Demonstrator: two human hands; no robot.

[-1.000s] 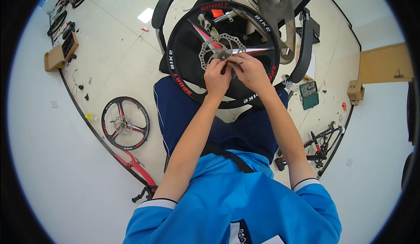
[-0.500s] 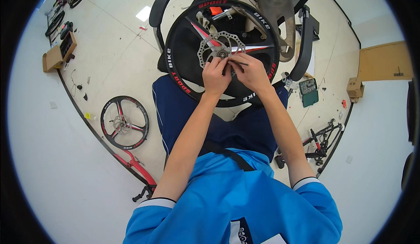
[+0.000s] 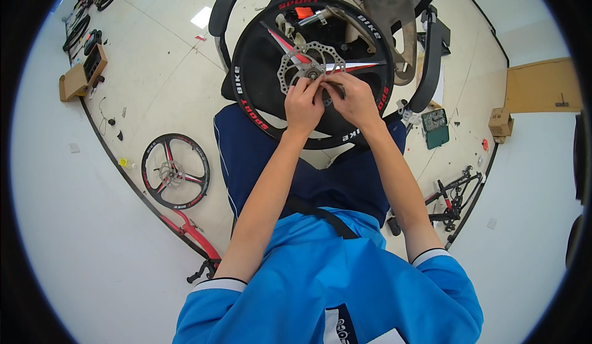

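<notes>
A black three-spoke bicycle wheel [image 3: 239, 89] with red and white spokes lies flat across a black armchair and my thighs. At its hub is a silver brake disc [image 3: 283, 74] with a perforated, wavy rim. My left hand [image 3: 303, 106] is closed in a pinch at the disc's near edge, just below the hub; its fingers hide whatever is in them. Fingertip to fingertip with it, my right hand [image 3: 354, 100] is closed on a thin dark rod, mostly covered by the fingers. I cannot tell the rod's kind.
Chair arms [image 3: 430, 66] flank the wheel. Beyond it stands a grey metal crank-shaped part [image 3: 388, 11]. Another wheel [image 3: 176, 171] and a red frame [image 3: 197, 236] are on the floor at left. At right are an open green case [image 3: 437, 137] and a black bicycle frame [image 3: 453, 202].
The rod stuck out to the right of my right hand; now my fingers cover most of it. The wheel and my left hand have shifted only slightly.
</notes>
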